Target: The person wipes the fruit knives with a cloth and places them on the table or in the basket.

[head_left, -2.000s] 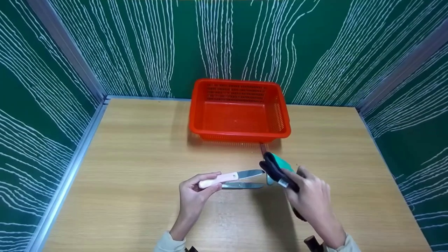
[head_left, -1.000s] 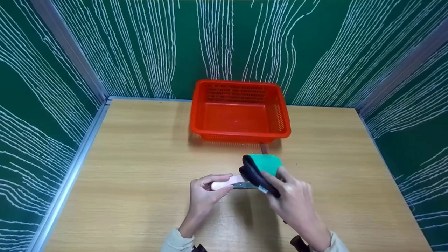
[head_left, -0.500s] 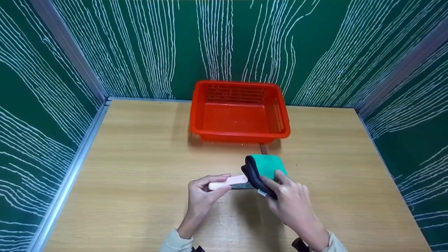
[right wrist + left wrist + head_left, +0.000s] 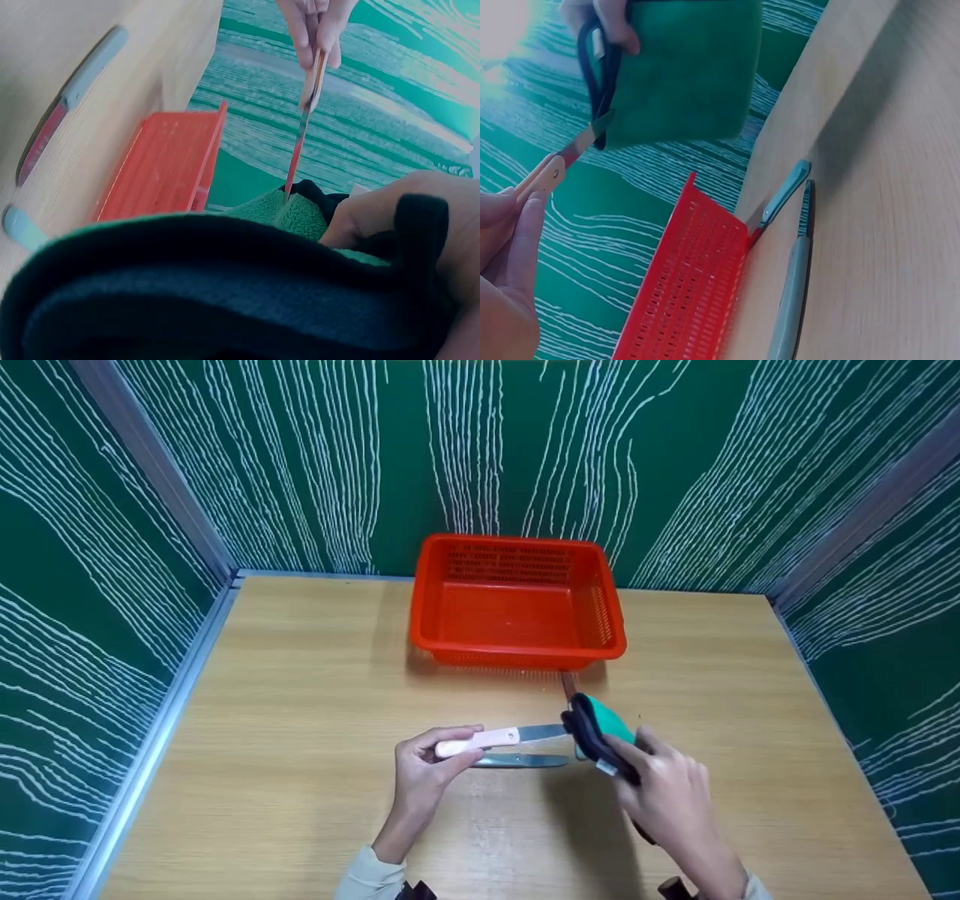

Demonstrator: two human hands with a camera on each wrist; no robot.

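My left hand (image 4: 421,780) grips a small knife by its pink handle (image 4: 480,741), the blade (image 4: 541,732) pointing right. In my right hand (image 4: 667,795) is a folded green cloth (image 4: 682,75) with dark edging, its fold around the blade's tip. The right wrist view shows the blade (image 4: 297,154) running into the green fleecy side of the cloth (image 4: 259,210). Below the held knife, a grey-handled knife (image 4: 521,760) lies on the table. A second knife, with a light blue handle (image 4: 786,191), lies beside it, partly hidden by the cloth in the head view.
A red plastic basket (image 4: 517,649) with perforated sides stands at the back of the wooden table (image 4: 300,682). The far end of the blue-handled knife (image 4: 568,685) reaches close to its front. Green walls (image 4: 405,457) with white wavy lines surround the table.
My right hand has moved the cloth left along the blade to the pink handle, then back right to the tip, uncovering the blade. My left hand has shifted slightly left since half a second ago.
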